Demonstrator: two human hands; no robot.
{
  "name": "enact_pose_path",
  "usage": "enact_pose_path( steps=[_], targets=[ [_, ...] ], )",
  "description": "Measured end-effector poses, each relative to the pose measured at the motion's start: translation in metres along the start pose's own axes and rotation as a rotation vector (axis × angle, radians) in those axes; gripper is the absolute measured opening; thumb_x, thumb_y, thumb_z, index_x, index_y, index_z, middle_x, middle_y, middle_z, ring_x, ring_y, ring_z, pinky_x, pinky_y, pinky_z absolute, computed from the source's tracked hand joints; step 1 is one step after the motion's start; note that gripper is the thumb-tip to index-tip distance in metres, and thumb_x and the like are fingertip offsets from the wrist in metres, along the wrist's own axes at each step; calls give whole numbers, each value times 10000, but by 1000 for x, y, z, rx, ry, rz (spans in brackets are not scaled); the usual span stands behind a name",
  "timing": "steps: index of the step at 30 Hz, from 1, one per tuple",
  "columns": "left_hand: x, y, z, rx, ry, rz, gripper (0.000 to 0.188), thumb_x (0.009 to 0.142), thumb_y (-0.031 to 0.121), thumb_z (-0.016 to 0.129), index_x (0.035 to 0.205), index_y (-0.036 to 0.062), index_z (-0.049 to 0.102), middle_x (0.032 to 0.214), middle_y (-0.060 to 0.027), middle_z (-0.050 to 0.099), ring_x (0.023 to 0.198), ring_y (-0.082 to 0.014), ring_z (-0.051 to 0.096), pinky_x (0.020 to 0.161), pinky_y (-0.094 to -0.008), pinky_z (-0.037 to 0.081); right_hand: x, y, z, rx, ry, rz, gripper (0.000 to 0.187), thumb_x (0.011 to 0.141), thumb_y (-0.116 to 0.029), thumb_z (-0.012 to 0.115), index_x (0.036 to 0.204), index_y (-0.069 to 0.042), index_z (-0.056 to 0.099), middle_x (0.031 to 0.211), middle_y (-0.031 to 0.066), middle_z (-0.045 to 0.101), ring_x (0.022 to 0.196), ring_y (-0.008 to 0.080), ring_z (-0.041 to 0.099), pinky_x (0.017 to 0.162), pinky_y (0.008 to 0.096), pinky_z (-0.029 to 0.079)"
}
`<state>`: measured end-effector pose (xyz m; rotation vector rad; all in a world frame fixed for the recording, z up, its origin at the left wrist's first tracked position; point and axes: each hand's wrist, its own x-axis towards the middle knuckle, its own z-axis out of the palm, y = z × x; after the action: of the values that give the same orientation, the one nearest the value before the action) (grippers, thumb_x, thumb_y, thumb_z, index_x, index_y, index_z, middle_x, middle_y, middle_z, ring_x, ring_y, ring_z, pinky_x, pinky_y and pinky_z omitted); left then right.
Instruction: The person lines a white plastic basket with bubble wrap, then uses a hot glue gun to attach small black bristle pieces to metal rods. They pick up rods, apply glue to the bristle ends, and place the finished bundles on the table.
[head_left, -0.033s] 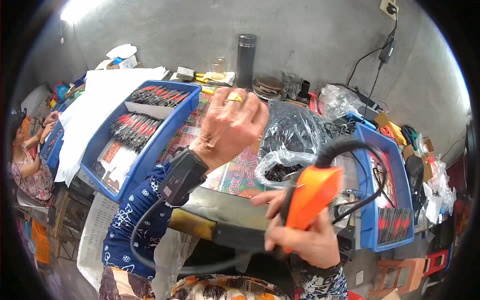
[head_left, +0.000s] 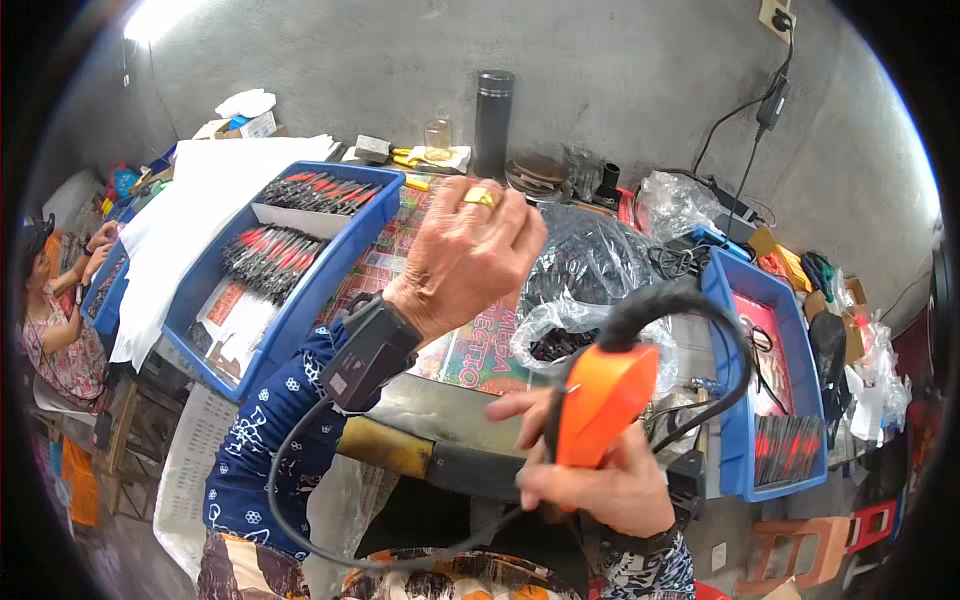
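Observation:
My right hand (head_left: 610, 480) is wrapped round an orange-and-black corded hand tool (head_left: 605, 400); its index finger points out to the left. The tool's thick black cord loops up and over to the right. Over the patterned mat, my left hand (head_left: 470, 250) is raised with its back to me and its fingers curled. A yellow band (head_left: 478, 196) circles one of them. The fingertips are hidden, so I cannot tell what they hold. Beyond the tool lies a clear plastic bag (head_left: 555, 325) with small dark pieces inside. Below the hands runs the metal-topped table edge (head_left: 470, 425).
On the left, a blue tray (head_left: 385, 190) holds bundles of black-and-red slender pieces. Another blue tray (head_left: 740, 450) on the right holds similar ones. A black flask (head_left: 493, 120) stands at the wall. At far left, another person (head_left: 70, 320) sits working.
My right hand has shifted slightly left with the orange tool. My left hand has moved a little to the right.

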<state>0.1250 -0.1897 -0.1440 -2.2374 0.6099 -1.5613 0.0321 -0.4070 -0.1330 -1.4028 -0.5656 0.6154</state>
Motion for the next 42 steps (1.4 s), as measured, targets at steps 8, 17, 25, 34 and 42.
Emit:
enact_pose_path(
  steps=[8,17,25,34,42],
  targets=[
    [-12,-24,11,-575,-29,-699,81,812,107,614,862,89,674,781,-110,646,720,-314,636,613,-396,494,-18,2,13,178,-224,148,392,808,-78,736,1143,10,553,1067,93,598,761,91,585,617,226,506],
    [-15,-30,12,-981,169,-1029,106,858,38,609,930,9,682,621,-27,613,530,-18,521,477,-217,391,-18,38,25,115,-252,301,382,821,-96,726,1153,-5,561,986,42,595,688,83,567,594,228,498],
    [-54,-34,49,-748,-11,-921,111,847,37,614,930,1,678,662,-55,623,580,-88,582,529,-240,457,-27,20,2,147,177,42,314,687,95,626,980,43,525,823,159,635,632,195,630,566,280,522],
    [-96,-17,108,-473,-426,-715,137,783,111,641,912,83,678,894,-116,649,879,-323,623,764,-434,492,-24,22,-29,286,255,-310,354,721,104,666,1021,30,494,774,119,595,676,187,610,616,293,514],
    [-102,-7,141,-322,-604,-571,182,765,119,658,944,100,680,912,-92,632,915,-305,608,780,-423,498,-13,34,-33,375,327,-519,405,743,-5,731,1029,16,445,758,145,574,650,219,593,636,349,522]
  ],
)
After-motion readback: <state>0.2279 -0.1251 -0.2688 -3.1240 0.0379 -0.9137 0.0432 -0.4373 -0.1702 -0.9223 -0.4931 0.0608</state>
